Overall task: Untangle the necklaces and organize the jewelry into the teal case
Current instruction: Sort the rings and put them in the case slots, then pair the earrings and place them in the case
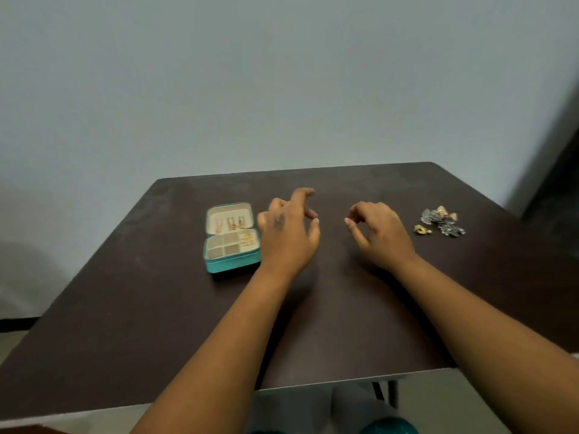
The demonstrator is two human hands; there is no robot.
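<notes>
Dark brown tabletop (156, 308) against a pale grey-blue wall (219, 73).

Left of centre: teal case (232, 240), lying open, lid tipped back toward the far side. Lid lining is cream, with three or so gold pieces (231, 223) hanging in a row; detail is blurred, so they could be earrings or pendants. The near half is split into small compartments; the far-right one holds a small gold item (247, 239), the others look bare.

Just right of the case: left hand (288, 233), raised over the tabletop, its back toward the camera and its outer edge overlapping the case's right side in this view. Grip loose and fairly wide, fingers spread and slightly curled, thumb out to the right. Nothing visible in it.

Centre-right: right hand (380, 231), also over the tabletop, a gap of bare tabletop between it and the left hand. Grip narrow, fingers curled inward with the thumb and forefinger tips close together. A fine chain could be pinched there, but motion blur hides it; I cannot tell.

Far right: loose jewelry cluster (443, 221) on the tabletop, well apart from the case and near the right hand without touching it. Silver-grey flower-like pieces, gold cone-shaped pieces on top, one small gold piece (422, 229) at its near-left edge.
</notes>
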